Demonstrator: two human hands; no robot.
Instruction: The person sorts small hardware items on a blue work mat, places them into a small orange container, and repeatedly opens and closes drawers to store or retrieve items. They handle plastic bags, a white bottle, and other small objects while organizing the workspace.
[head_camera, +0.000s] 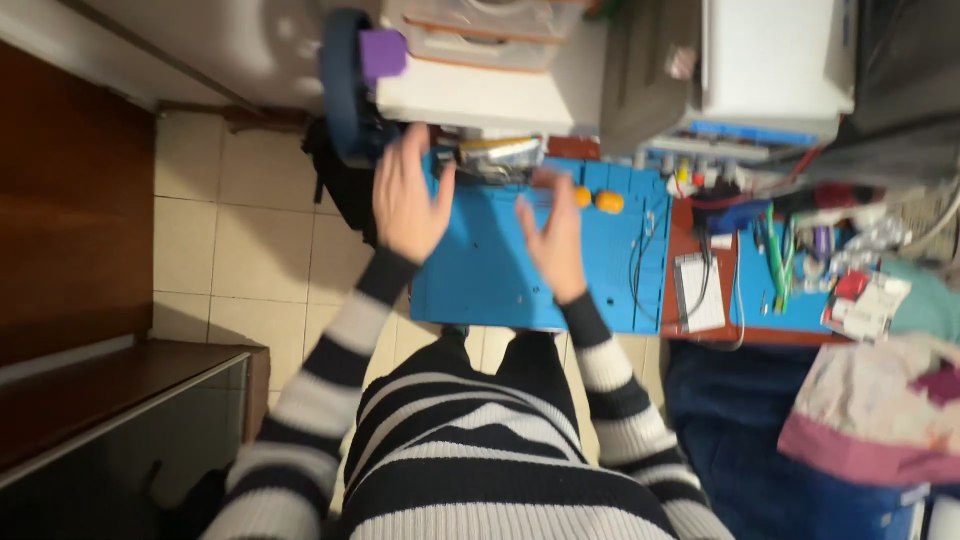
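My left hand (408, 198) hovers over the left edge of a blue work mat (490, 280), fingers spread, holding nothing. My right hand (553, 232) floats above the mat's middle, also with fingers apart and empty. Both arms wear black and white striped sleeves. At the far edge of the mat, between and beyond my hands, lies a small metallic device (500, 157). Two orange round parts (598, 199) sit on the mat just right of my right hand. The picture is blurred by motion.
A white box (480, 95) with a purple piece (383, 53) and a dark blue rounded object (340, 85) stands behind the mat. To the right are a white machine (775, 65), a white breadboard (699, 292), cables, tools and a pink-edged cloth (880, 410). Tiled floor (240, 240) lies left.
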